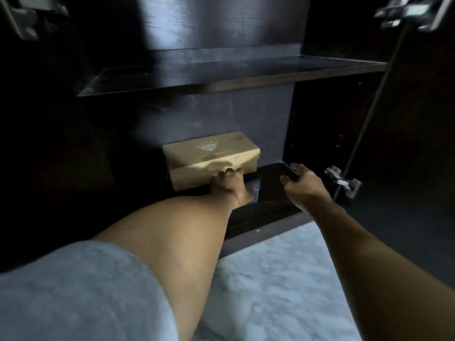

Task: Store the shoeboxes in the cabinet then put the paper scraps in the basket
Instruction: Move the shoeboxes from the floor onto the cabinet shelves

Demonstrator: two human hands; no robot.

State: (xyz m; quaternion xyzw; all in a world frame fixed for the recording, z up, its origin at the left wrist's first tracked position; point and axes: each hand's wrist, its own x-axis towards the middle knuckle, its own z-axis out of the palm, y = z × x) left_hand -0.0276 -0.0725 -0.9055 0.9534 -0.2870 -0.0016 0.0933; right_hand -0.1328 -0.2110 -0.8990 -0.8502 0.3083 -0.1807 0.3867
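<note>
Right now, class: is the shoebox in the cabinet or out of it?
In. The shoebox rests on the cabinet's bottom shelf, near the back panel, with the left hand touching its front.

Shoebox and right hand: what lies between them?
In the head view, only dark cabinet floor shows between the shoebox and the right hand; dimness may hide more.

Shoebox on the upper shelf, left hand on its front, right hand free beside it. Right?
Not quite. The head view shows the shoebox on the cabinet's bottom shelf, below the upper shelf. The rest holds: left hand on its front, right hand free beside it.
</note>
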